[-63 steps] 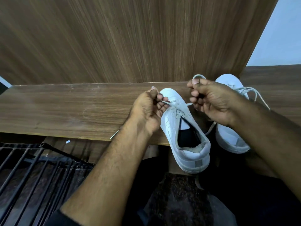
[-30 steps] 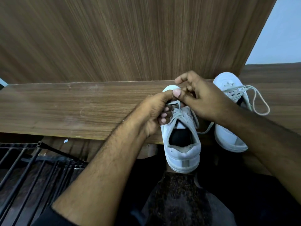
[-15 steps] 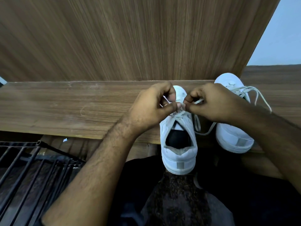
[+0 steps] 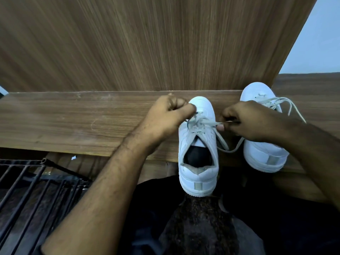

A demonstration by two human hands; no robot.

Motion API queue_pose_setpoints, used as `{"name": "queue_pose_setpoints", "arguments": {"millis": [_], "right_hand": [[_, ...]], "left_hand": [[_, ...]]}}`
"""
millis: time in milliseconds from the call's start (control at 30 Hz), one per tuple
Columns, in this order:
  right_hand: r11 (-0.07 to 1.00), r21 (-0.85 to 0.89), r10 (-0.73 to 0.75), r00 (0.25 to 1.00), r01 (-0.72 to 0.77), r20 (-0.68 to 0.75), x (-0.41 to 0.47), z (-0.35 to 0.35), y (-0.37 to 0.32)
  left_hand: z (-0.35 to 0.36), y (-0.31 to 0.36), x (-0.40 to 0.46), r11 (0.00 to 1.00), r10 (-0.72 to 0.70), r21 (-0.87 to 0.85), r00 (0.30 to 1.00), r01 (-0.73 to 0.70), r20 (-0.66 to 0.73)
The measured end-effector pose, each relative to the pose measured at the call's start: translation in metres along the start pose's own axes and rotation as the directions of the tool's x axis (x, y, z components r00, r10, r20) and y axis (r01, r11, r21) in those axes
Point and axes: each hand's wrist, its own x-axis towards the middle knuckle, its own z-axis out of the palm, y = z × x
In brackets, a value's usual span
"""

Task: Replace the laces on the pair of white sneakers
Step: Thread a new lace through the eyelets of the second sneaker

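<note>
White sneaker (image 4: 198, 144) sat w/ its toe on the wood shelf (image 4: 73, 122), heel past the edge. L hand (image 4: 165, 116) & R hand (image 4: 246, 120) each pinched an end of its lace (image 4: 202, 124), pulled apart. Second sneaker (image 4: 263, 153) lay just right, laced.

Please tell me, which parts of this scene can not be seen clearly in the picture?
All in the head view:
- Left hand: its curled fingers hide what they pinch.
- Lace on the near sneaker: its eyelets are too small to make out.
- Far sneaker: the right hand covers its middle.
</note>
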Motion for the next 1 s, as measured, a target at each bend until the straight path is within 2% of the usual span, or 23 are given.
{"name": "queue_pose_setpoints", "arguments": {"millis": [100, 167, 233, 367, 433, 500, 567, 700, 933, 1000], "right_hand": [[0.996, -0.066, 0.063, 0.997, -0.06, 0.035, 0.001, 0.001, 0.006], [0.99, -0.095, 0.114, 0.991, -0.107, 0.076, 0.002, 0.001, 0.003], [0.983, -0.085, 0.172, 0.979, -0.163, 0.105, 0.003, 0.004, -0.001], [0.967, 0.022, 0.25, 0.966, -0.253, 0.071, 0.008, 0.006, 0.001], [0.969, -0.024, 0.247, 0.966, -0.246, 0.076, 0.011, 0.008, 0.005], [0.968, -0.116, 0.234, 0.97, -0.224, 0.074, 0.014, 0.013, 0.006], [0.951, -0.238, 0.215, 0.975, -0.196, 0.056, 0.018, 0.021, 0.005], [0.906, -0.37, 0.241, 0.969, -0.207, 0.047, 0.024, 0.034, 0.0], [0.892, -0.393, 0.262, 0.964, -0.224, 0.044, 0.028, 0.032, 0.004], [0.933, -0.272, 0.243, 0.97, -0.234, -0.001, 0.025, 0.024, 0.002]], "left_hand": [[-0.001, 0.001, 0.001, 0.984, -0.145, -0.112, 0.986, 0.136, -0.081], [-0.003, 0.003, 0.0, 0.963, -0.198, -0.205, 0.974, 0.173, -0.11], [-0.005, 0.003, 0.0, 0.951, -0.209, -0.258, 0.97, 0.171, -0.127], [-0.007, 0.001, 0.0, 0.966, -0.164, -0.224, 0.976, 0.129, -0.146], [-0.007, 0.002, -0.001, 0.965, -0.171, -0.225, 0.976, 0.139, -0.132], [-0.008, 0.002, -0.002, 0.98, -0.161, -0.14, 0.979, 0.143, -0.126], [-0.01, -0.002, -0.004, 0.99, -0.135, 0.023, 0.985, 0.138, -0.104], [-0.014, -0.01, -0.005, 0.957, -0.19, 0.228, 0.981, 0.178, 0.032], [-0.011, -0.012, -0.004, 0.942, -0.278, 0.231, 0.951, 0.242, 0.138], [-0.01, -0.01, -0.005, 0.95, -0.248, 0.235, 0.953, 0.205, 0.173]]}}
